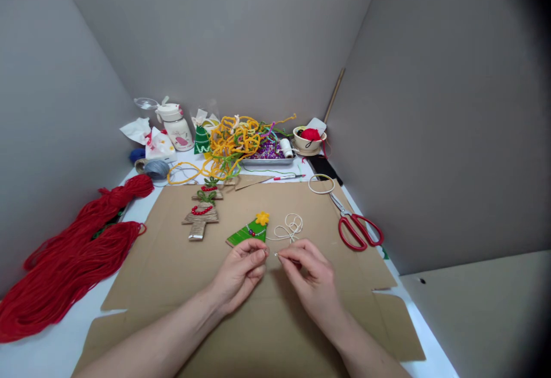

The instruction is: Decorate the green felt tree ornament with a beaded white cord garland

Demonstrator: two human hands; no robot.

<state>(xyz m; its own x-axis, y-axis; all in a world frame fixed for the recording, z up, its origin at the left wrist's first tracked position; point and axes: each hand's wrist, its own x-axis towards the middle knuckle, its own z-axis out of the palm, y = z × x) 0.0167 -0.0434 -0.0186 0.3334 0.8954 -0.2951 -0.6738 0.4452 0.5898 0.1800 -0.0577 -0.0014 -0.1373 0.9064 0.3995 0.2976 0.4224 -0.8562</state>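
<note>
Over the cardboard my left hand is closed in a pinch; what sits in its fingertips is too small to make out. Facing it, my right hand pinches a tiny pale bead between thumb and forefinger. Just beyond my left fingers lies a green felt Christmas tree with a yellow star on top and a short string of beads across it. Thin white cord lies in loose loops beside the tree, beyond my right fingers.
Cardboard covers the table. Twine-wrapped tree ornaments lie left; red-handled scissors and a white ring lie right. Red yarn is at far left. Behind are yellow yarn, a bead tray, a bowl and a bottle.
</note>
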